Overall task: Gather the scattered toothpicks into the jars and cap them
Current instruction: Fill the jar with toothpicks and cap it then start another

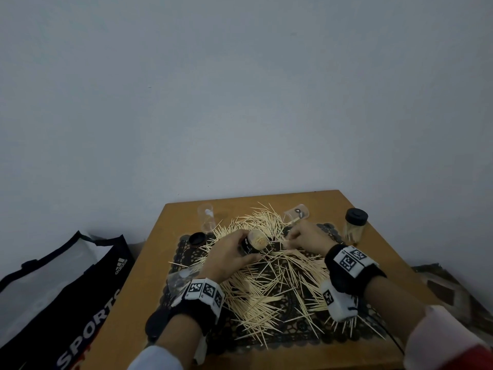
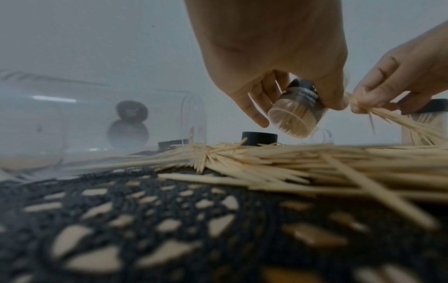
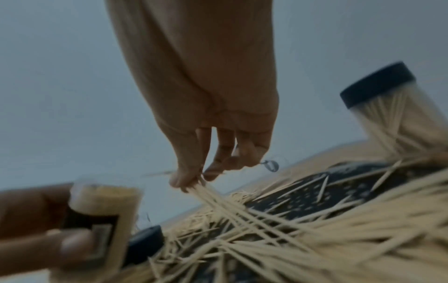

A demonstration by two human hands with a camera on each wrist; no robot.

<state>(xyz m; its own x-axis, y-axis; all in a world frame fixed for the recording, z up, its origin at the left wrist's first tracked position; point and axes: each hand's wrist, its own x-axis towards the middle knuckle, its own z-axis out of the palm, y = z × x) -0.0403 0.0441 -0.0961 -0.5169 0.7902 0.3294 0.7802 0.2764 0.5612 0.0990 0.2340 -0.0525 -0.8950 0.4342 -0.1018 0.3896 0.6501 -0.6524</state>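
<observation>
The left hand [image 1: 229, 253] is gripping a clear toothpick jar [image 1: 253, 243] with a dark label, fingers and thumb curling round its body and tilting its open mouth toward the right hand [image 1: 306, 236]. The jar is looking packed with toothpick ends; in the left wrist view the same jar [image 2: 294, 116] is showing its clear base, while the label text is staying too blurred to read. The right hand is pinching a small bundle of toothpicks [image 3: 218, 197] between thumb and fingertips, just beside the jar's mouth; the right wrist view is smeared, so the number of sticks is not making itself out.

A big heap of scattered toothpicks [image 1: 269, 284] is lying across a dark lace mat [image 1: 293, 335] on the wooden table [image 1: 128, 311], partly hiding the mat's pattern. At the far right a capped jar [image 1: 354, 225] with a black lid is standing upright, holding toothpicks. A clear empty jar [image 1: 206, 217] is standing at the far left, and another clear jar [image 1: 296, 213] is lying tipped behind the right hand, partly covered by it. A loose black cap [image 1: 197, 239] is sitting on the mat's left edge. A further clear container [image 1: 178, 279] near the left wrist is hard to make out. A black sports bag [image 1: 80, 289] is sitting left of the table, cut off by the frame.
</observation>
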